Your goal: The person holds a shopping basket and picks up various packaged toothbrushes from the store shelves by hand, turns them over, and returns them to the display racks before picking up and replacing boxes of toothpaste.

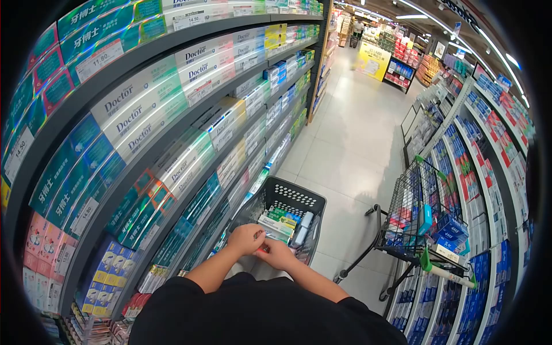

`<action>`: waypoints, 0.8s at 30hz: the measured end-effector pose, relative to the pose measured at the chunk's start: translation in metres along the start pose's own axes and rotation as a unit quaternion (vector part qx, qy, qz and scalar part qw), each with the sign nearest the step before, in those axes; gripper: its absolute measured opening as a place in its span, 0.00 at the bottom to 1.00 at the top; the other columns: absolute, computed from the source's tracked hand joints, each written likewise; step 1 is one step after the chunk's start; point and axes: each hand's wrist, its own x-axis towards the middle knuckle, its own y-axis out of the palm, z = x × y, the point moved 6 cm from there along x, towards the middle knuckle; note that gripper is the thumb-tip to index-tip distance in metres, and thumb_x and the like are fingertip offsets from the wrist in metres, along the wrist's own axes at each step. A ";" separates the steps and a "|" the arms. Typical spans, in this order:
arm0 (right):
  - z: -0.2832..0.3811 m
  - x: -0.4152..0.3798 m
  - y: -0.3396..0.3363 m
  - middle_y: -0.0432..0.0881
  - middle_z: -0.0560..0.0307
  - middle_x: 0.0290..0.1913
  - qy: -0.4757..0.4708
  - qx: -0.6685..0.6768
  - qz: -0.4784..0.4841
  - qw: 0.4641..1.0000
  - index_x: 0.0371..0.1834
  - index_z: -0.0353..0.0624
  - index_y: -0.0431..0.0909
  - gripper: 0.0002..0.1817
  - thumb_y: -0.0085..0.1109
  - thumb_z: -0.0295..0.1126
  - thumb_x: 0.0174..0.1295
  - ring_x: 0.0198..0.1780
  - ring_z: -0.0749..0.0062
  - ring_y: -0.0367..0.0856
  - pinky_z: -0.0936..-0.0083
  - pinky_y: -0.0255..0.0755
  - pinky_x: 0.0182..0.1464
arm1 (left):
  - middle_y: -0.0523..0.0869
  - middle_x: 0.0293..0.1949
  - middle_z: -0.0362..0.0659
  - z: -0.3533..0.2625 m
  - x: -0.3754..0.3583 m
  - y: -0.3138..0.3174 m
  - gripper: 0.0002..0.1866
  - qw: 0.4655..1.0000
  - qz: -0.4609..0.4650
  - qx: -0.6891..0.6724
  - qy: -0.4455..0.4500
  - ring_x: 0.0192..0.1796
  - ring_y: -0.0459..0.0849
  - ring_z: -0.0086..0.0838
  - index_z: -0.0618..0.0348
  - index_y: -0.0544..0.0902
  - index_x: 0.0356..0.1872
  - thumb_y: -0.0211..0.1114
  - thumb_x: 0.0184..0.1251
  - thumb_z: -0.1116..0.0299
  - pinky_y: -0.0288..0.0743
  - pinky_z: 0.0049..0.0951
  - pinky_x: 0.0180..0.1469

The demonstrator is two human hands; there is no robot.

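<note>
My left hand [246, 239] and my right hand [275, 253] meet over the near side of a dark grey shopping basket [296, 194] with a perforated wall. Both have curled fingers, and a little red shows between them. What they grip is mostly hidden, so I cannot make it out. Inside the basket, just beyond my hands, lie a green and yellow box [283, 215] and a white and green carton [275, 225]. A pale grey, bottle-like item [303, 227] leans along the right side. My forearms cover the basket's near end.
Shelves of toothpaste boxes [141, 115] rise close on my left. At right, a black wire cart [402, 201] with green corners holds blue boxes [451, 228], beside another stocked shelf [489, 126]. The tiled aisle [345, 135] runs ahead to a yellow display [374, 60].
</note>
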 end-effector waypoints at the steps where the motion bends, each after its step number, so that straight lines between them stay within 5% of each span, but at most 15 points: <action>1: 0.001 0.003 -0.006 0.82 0.49 0.31 0.003 -0.005 -0.008 1.000 0.43 0.39 0.77 0.23 0.65 0.45 0.53 0.32 0.60 0.81 0.69 0.73 0.37 | 0.82 0.26 0.46 0.002 0.007 0.001 0.09 1.000 -0.002 0.004 -0.001 0.29 0.82 0.39 0.57 0.83 0.30 0.62 0.55 0.63 0.74 0.36 0.32; 16: -0.028 0.079 -0.091 0.82 0.47 0.32 0.003 -0.092 -0.020 0.996 0.41 0.41 0.77 0.23 0.64 0.49 0.52 0.34 0.52 0.81 0.64 0.73 0.37 | 0.82 0.26 0.44 0.014 0.136 0.039 0.10 0.998 0.028 0.018 0.061 0.30 0.82 0.40 0.56 0.82 0.31 0.61 0.56 0.61 0.75 0.37 0.32; 24: -0.060 0.131 -0.145 0.80 0.46 0.27 0.035 -0.144 -0.082 0.986 0.33 0.40 0.80 0.19 0.67 0.45 0.48 0.30 0.52 0.81 0.64 0.73 0.33 | 0.82 0.28 0.45 0.012 0.209 0.035 0.08 0.970 0.022 -0.150 0.188 0.31 0.81 0.40 0.57 0.82 0.32 0.63 0.56 0.64 0.74 0.35 0.34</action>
